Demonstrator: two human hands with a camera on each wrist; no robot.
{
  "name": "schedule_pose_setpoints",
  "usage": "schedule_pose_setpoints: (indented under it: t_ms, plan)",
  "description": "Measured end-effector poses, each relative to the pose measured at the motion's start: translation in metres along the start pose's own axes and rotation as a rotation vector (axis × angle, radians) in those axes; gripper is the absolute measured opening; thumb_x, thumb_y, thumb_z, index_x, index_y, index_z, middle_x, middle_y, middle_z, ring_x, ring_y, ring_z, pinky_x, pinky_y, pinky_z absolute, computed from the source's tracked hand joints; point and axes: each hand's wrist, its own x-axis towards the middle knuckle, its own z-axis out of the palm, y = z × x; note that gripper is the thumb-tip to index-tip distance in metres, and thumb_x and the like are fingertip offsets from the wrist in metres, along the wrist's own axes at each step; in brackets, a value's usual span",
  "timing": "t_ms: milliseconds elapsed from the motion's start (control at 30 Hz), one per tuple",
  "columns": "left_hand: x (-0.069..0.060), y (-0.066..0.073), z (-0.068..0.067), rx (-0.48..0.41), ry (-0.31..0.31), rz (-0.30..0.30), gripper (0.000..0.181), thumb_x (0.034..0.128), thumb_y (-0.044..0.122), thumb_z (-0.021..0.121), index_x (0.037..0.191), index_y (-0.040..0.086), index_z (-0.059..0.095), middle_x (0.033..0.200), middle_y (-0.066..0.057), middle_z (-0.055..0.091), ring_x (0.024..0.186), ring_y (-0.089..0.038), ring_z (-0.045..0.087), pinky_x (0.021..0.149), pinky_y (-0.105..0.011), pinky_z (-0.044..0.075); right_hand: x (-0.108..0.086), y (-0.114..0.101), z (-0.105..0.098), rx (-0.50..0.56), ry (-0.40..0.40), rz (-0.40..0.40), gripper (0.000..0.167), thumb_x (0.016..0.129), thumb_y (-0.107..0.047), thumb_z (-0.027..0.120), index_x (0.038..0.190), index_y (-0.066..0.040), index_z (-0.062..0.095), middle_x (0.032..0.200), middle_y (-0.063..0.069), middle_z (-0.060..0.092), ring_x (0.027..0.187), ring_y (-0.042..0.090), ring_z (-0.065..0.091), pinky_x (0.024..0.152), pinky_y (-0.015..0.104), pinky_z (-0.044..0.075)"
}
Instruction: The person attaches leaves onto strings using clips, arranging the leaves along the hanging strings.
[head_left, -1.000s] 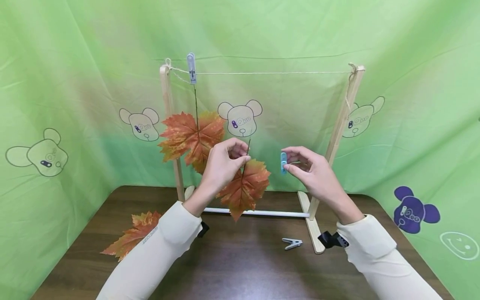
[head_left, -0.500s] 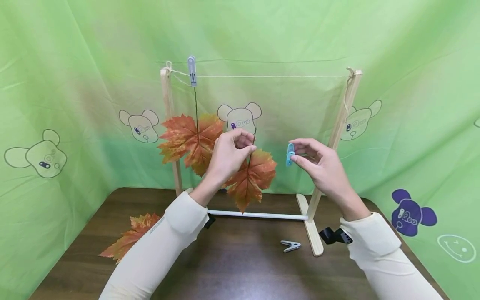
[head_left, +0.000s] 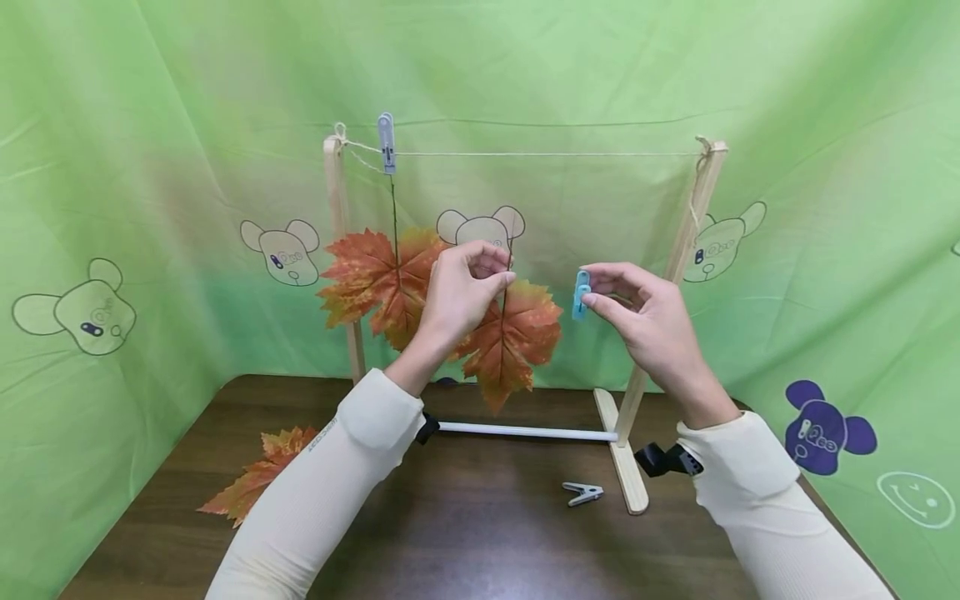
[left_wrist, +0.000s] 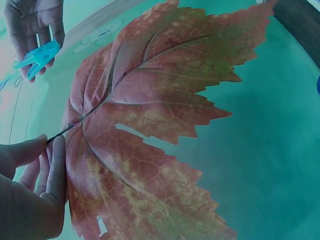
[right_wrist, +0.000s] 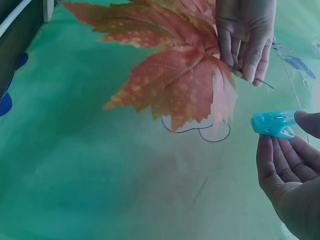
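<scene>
Pinched in my left hand, the thin dark stem stands nearly upright, its free tip poking above the pinch; its orange maple leaf hangs below and to the right, toothed, veined, yellowish along the top edge. My right hand grips a blue clothespin, near upright too, just right of the leaf without touching it. Higher than both hands, the string runs level, where a grey clothespin holds another leaf at left.
</scene>
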Motion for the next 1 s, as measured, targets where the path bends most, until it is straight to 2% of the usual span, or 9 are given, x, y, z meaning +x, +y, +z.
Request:
schedule_pose_setpoints:
  t_ms: [167, 433, 667, 800, 1000]
  plan:
    - [0.005, 0.003, 0.000, -0.055, 0.029, 0.013, 0.015, 0.0923, 0.001, 0.078, 0.107, -0.001, 0.076, 0.093, -0.013, 0.076, 0.075, -0.017, 0.070, 0.069, -0.023, 0.059, 0.005, -0.004, 0.001, 0.023, 0.004, 0.001, 0.029, 0.099, -0.005, 0.070, 0.127, 0.004, 0.069, 0.098, -0.015, 0.073, 0.094, 0.001, 0.069, 0.086, 0.013, 0.054]
    - [0.012, 0.007, 0.001, -0.047, 0.056, 0.024, 0.012, 0.0925, 0.003, 0.078, 0.105, 0.004, 0.077, 0.092, -0.011, 0.076, 0.075, -0.016, 0.070, 0.067, -0.022, 0.057, 0.016, -0.008, 0.001, 0.046, 0.006, -0.029, 0.028, 0.098, 0.001, 0.069, 0.126, 0.005, 0.069, 0.098, -0.014, 0.074, 0.092, 0.000, 0.069, 0.085, 0.013, 0.055]
    - [0.019, 0.012, 0.003, -0.045, 0.080, 0.048, 0.014, 0.0923, 0.003, 0.078, 0.106, 0.001, 0.077, 0.091, -0.011, 0.076, 0.076, -0.016, 0.069, 0.069, -0.021, 0.055, 0.026, -0.016, 0.002, 0.090, 0.011, -0.052, 0.029, 0.096, 0.006, 0.069, 0.125, 0.004, 0.071, 0.099, -0.010, 0.075, 0.093, 0.000, 0.070, 0.084, 0.014, 0.057]
    - [0.022, 0.016, 0.004, -0.045, 0.090, 0.061, 0.015, 0.0920, 0.002, 0.079, 0.107, -0.001, 0.078, 0.092, -0.013, 0.077, 0.078, -0.016, 0.070, 0.070, -0.021, 0.055, 0.032, -0.022, 0.004, 0.101, 0.014, -0.054, 0.028, 0.097, 0.001, 0.070, 0.125, 0.003, 0.071, 0.100, -0.008, 0.076, 0.095, 0.003, 0.070, 0.084, 0.015, 0.057]
    - [0.028, 0.018, 0.006, -0.098, 0.078, 0.039, 0.014, 0.0917, 0.000, 0.078, 0.106, -0.002, 0.078, 0.093, -0.014, 0.077, 0.076, -0.016, 0.070, 0.068, -0.021, 0.057, 0.041, -0.029, 0.008, 0.127, 0.037, -0.057, 0.025, 0.098, -0.005, 0.073, 0.123, -0.002, 0.073, 0.097, -0.008, 0.075, 0.094, 0.007, 0.070, 0.084, 0.015, 0.055]
